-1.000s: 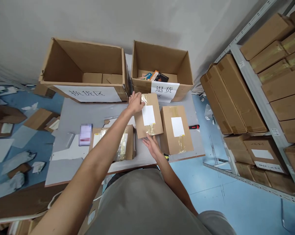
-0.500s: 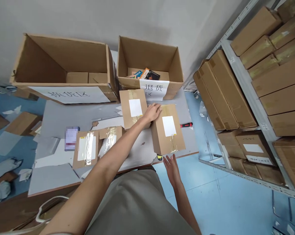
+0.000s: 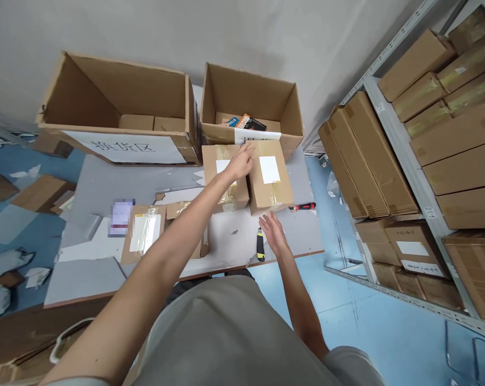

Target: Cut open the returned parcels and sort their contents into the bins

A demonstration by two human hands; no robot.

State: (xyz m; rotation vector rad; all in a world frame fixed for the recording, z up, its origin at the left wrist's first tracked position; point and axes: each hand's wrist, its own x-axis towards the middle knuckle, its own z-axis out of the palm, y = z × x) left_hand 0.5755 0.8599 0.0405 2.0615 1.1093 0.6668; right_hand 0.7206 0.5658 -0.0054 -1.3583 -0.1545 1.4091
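Observation:
A taped cardboard box (image 3: 283,170) with a white label sits on the table, close beside another labelled parcel (image 3: 235,199) on its left. My left hand (image 3: 241,162) reaches across that parcel, fingers curled over the upper left edge of the cardboard box; its thumb is hidden. Low at the front of the box is my right hand (image 3: 272,234), open, with fingers apart and their tips at or against its front face. A yellow and black utility knife (image 3: 260,245) lies just left of my right hand. A red and black knife (image 3: 304,206) lies right of the box.
Two open cartons, a left one (image 3: 192,126) and a right one (image 3: 294,120) holding books (image 3: 252,122), stand along the wall. More parcels (image 3: 132,246) and a blurred-out phone-like item (image 3: 120,217) lie at left. A shelf rack (image 3: 417,169) full of boxes stands right.
The cardboard box has slid back and left, against the parcel, now partly covering the right carton's sign. Both hands moved back with it. The yellow and black knife is uncovered.

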